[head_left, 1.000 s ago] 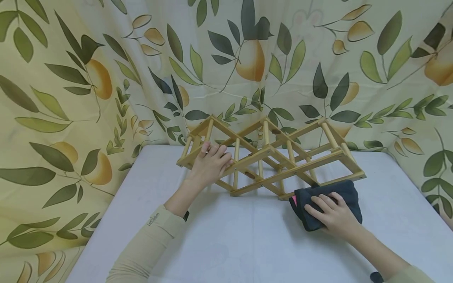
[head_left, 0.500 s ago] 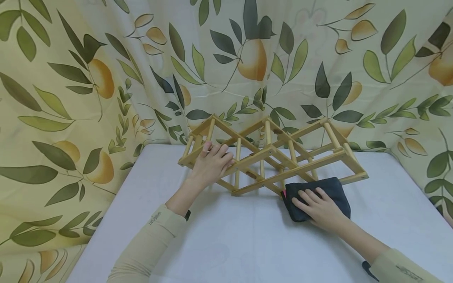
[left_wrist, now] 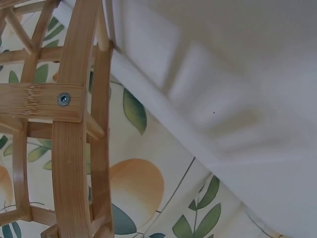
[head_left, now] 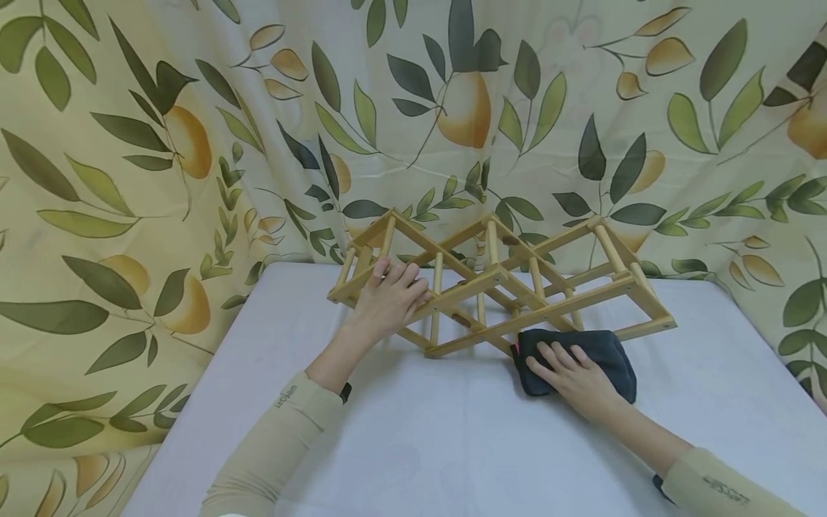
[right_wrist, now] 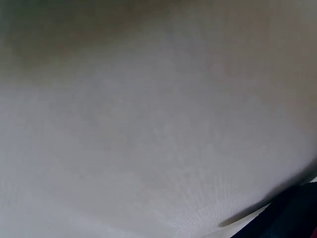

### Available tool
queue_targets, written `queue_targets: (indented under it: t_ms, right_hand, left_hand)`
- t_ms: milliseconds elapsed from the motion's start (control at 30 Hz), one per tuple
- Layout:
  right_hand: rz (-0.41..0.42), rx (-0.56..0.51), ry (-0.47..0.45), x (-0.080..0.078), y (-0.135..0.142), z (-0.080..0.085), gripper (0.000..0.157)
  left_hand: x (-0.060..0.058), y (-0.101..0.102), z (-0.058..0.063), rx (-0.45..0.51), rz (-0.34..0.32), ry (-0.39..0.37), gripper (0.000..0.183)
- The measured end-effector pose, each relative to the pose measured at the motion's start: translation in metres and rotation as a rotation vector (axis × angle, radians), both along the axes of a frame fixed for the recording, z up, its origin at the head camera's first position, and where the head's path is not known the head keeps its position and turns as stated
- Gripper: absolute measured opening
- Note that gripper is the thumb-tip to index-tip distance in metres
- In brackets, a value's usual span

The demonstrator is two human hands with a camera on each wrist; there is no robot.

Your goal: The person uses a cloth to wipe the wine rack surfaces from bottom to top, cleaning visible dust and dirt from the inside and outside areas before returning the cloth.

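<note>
A light wooden folding rack [head_left: 489,279] of crossed slats and round dowels stands at the table's far side. My left hand [head_left: 388,300] grips a slat near its left end, fingers bent over the wood. In the left wrist view the slats of the rack [left_wrist: 69,163] show up close with a screw head, and no fingers appear. My right hand [head_left: 575,375] holds a dark navy fabric pouch [head_left: 614,352] with a bit of pink at its left edge. Its fingers spread over the top; the thumb is hidden. The pouch sits against the rack's front right, overlapping its lower slats.
A white-covered table [head_left: 400,438] lies under everything. A curtain [head_left: 362,86] printed with leaves and orange fruit hangs close behind and at the sides. The right wrist view is mostly a blurred pale surface, with a dark strip at the lower right corner.
My right hand has carried the pouch left and lowered it in front of the rack. The left hand keeps its hold, and the rack stays in place.
</note>
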State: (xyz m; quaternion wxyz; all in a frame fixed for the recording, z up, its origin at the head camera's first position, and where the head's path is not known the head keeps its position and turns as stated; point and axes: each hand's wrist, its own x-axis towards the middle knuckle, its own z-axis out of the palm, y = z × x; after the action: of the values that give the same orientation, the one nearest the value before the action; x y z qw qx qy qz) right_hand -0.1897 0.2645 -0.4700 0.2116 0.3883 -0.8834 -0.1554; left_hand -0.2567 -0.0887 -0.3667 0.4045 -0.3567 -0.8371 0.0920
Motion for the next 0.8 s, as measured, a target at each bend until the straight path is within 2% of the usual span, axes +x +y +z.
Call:
queue_targets:
  t_ms: [200, 400, 467, 500, 567, 700, 800]
  right_hand:
    - [0.030, -0.022, 0.017, -0.005, -0.008, 0.000, 0.072]
    - [0.083, -0.093, 0.045, -0.009, -0.011, 0.000, 0.067]
    - [0.109, -0.133, 0.054, -0.010, -0.012, 0.000, 0.054]
    - [0.127, -0.151, 0.060, -0.011, -0.013, -0.001, 0.041]
    - [0.165, -0.172, 0.073, -0.011, -0.015, -0.002, 0.026]
    - [0.229, -0.159, 0.067, -0.011, -0.018, -0.003, 0.038]
    - [0.229, -0.135, 0.044, -0.009, -0.014, 0.000, 0.034]
  left_hand:
    - [0.001, -0.001, 0.001, -0.010, 0.016, -0.022, 0.022]
    - [0.001, 0.001, -0.002, -0.011, 0.019, 0.022, 0.024]
    - [0.001, 0.002, -0.002, -0.008, 0.019, 0.040, 0.025]
    - [0.001, 0.002, -0.003, -0.008, 0.021, 0.048, 0.025]
    - [0.001, 0.002, -0.003, -0.002, 0.023, 0.056, 0.026]
    - [0.000, 0.003, -0.003, 0.009, 0.023, 0.057, 0.025]
    - [0.000, 0.002, -0.003, 0.017, 0.020, 0.055, 0.025]
